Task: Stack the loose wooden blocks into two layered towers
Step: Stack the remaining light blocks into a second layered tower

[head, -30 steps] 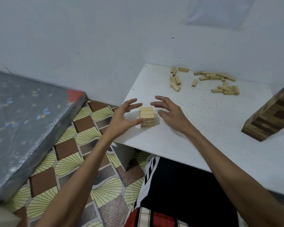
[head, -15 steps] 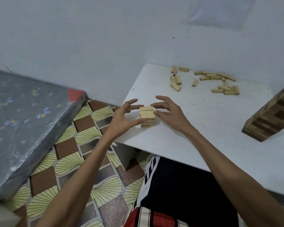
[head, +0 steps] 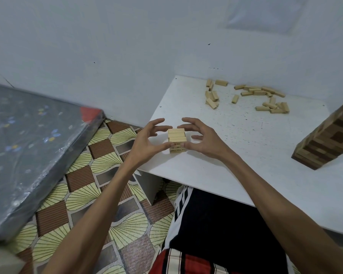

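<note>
I see the left hand (head: 147,144) and the right hand (head: 205,142) both clasped around the small tower (head: 176,135), near the worktop's (head: 236,159) left front edge. Its lower blocks carry printed marks, too small to read.

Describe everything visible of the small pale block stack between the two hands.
The small stack is pale, unfinished-looking wood, a few layers high, upright and square. Its top layer is three blocks lying side by side; the front faces below carry small dark printed marks. It stands on the white table near its left edge. The left hand and right hand cup it from either side, thumbs against its lower front corners; whether the forefingers touch is unclear.
</note>
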The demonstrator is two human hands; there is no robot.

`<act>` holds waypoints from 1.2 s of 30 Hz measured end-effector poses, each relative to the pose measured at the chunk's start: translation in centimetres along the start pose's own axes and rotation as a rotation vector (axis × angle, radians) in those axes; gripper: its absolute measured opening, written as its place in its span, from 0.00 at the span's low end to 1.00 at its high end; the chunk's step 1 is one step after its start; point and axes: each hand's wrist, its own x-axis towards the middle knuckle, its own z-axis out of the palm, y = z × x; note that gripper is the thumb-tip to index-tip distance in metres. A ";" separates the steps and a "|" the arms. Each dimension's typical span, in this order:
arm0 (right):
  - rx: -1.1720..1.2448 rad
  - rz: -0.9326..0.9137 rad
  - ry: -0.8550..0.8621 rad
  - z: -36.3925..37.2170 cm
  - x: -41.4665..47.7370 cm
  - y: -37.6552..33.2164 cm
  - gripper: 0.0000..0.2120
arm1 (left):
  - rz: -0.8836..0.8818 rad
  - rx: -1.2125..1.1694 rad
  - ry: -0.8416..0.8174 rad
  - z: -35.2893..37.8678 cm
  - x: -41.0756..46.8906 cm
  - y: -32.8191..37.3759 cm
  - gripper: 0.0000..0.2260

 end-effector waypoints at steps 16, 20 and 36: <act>0.288 0.101 0.137 2.0 0.0 0.2 0.28 | -0.148 -0.335 0.011 1.5 0.2 0.0 0.34; 0.437 0.189 0.243 4.8 1.0 -0.9 0.40 | -0.328 -0.510 0.090 3.9 1.4 1.7 0.33; 0.600 0.249 0.351 7.8 2.8 -1.3 0.38 | -0.337 -0.539 0.197 7.8 2.4 2.2 0.45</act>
